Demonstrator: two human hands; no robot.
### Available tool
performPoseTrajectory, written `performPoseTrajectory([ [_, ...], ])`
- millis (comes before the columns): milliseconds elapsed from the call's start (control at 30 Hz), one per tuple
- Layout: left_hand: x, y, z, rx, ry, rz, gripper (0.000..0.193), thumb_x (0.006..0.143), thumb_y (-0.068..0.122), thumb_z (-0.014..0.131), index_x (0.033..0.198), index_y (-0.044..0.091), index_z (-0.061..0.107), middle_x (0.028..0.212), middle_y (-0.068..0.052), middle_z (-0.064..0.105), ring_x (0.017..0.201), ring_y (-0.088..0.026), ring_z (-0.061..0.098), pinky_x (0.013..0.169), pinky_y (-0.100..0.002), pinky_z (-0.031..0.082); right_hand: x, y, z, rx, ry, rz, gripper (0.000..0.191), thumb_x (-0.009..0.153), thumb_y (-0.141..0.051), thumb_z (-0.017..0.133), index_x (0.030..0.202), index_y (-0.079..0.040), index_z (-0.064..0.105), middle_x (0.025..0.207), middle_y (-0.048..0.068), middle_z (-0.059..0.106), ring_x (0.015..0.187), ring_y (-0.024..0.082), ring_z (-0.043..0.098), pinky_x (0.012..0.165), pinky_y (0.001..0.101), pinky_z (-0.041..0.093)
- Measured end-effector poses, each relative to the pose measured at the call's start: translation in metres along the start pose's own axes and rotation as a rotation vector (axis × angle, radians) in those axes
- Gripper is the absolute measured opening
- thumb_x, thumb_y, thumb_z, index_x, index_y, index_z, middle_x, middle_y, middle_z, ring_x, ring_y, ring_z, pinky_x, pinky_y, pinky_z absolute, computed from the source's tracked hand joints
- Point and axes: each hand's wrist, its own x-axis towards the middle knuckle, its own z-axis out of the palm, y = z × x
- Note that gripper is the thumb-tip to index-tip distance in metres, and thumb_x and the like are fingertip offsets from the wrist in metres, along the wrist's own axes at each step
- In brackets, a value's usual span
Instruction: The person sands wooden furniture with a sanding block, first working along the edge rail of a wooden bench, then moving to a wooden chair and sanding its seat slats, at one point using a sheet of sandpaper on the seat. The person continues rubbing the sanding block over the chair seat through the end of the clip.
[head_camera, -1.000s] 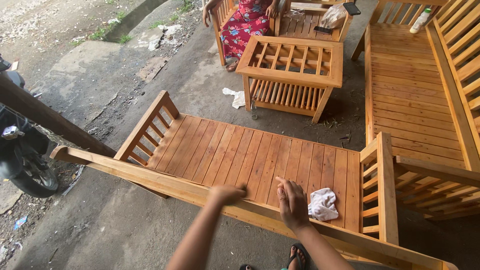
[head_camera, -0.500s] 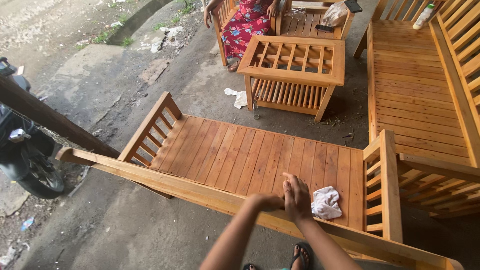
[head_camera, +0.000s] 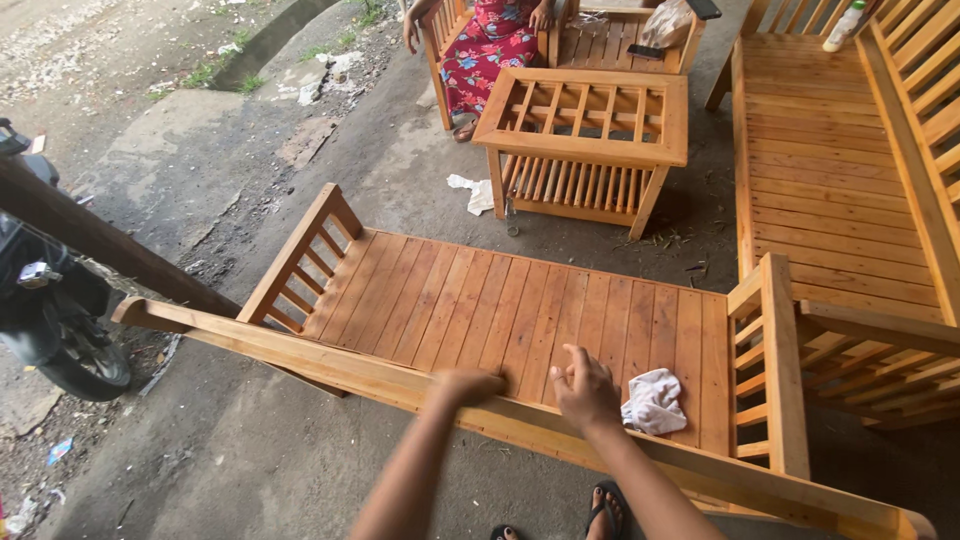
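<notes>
The hands have separated again: left hand (head_camera: 468, 385) now grips the bench rail (head_camera: 330, 357) closed; right hand (head_camera: 587, 392) rests open, lower centre, beside the white cloth (head_camera: 655, 402).

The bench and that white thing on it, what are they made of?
The bench looks like wood with an orange-brown stain or varnish: separate slats with visible grain and a slight sheen. The white thing seems to be cloth, since it lies soft and crumpled.

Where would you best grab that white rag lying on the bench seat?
Pinch the rag at its bunched top, coming straight down from above. It lies crumpled and loose on the flat slats of the bench, just beside the right hand, so its raised folds probably give the easiest grip.
</notes>
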Motion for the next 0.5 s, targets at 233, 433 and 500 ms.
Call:
performPoseTrajectory([
  [233, -0.005, 0.061, 0.051, -0.154, 0.129, 0.080, 0.054, 0.098, 0.052, 0.037, 0.120, 0.021, 0.076, 0.113, -0.010, 0.077, 0.108, -0.028, 0.070, 0.095, -0.044, 0.052, 0.015, 0.020, 0.008, 0.487, -0.131, 0.200, 0.056, 0.094, -0.050, 0.058, 0.134, -0.012, 0.063, 0.114, 0.006, 0.071, 0.114, 0.026, 0.066, 0.101, 0.0425, 0.051],
  [433, -0.016, -0.031, 0.026, -0.851, 0.546, 0.212, 0.046, 0.100, 0.042, 0.056, 0.119, 0.003, 0.072, 0.100, -0.010, 0.079, 0.092, -0.018, 0.073, 0.085, -0.036, 0.056, 0.017, -0.003, 0.012, 0.702, -0.376, 0.194, 0.067, 0.090, -0.054, 0.064, 0.138, -0.007, 0.056, 0.120, 0.007, 0.066, 0.125, 0.022, 0.059, 0.112, 0.0385, 0.037],
  [500, -0.016, -0.049, 0.014, -1.295, 0.568, 0.378, 0.045, 0.105, 0.037, 0.056, 0.120, -0.003, 0.069, 0.099, -0.009, 0.074, 0.089, -0.014, 0.067, 0.080, -0.032, 0.056, 0.018, -0.030, 0.017, 0.718, -0.415, 0.037, 0.068, 0.095, -0.048, 0.072, 0.132, 0.006, 0.056, 0.116, 0.016, 0.064, 0.129, 0.025, 0.059, 0.117, 0.0376, 0.031],
])
